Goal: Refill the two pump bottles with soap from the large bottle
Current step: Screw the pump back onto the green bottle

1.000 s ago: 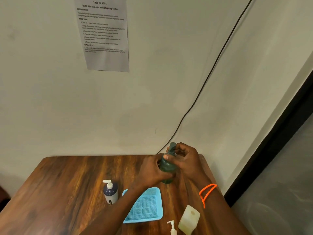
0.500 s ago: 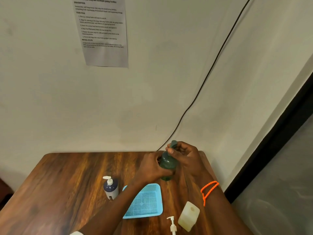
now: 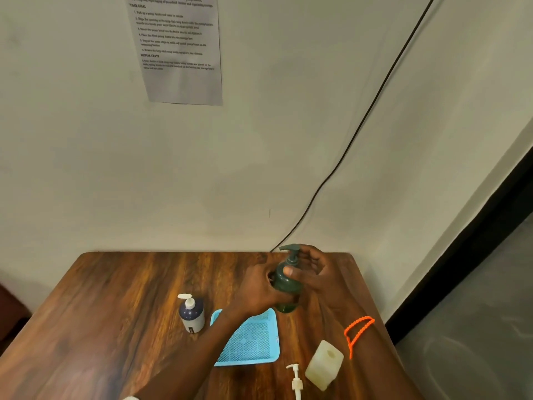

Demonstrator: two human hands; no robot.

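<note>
Green pump bottle [image 3: 285, 284] gripped by both hands' fingers [image 3: 288, 271] near table's [image 3: 129, 298] far-right edge.

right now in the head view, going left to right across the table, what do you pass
white-capped dark pump bottle → blue tray → loose white pump head → pale square bottle → orange wristband. The green pump bottle held in both hands overlaps the tray's span, so it is left out.
</note>
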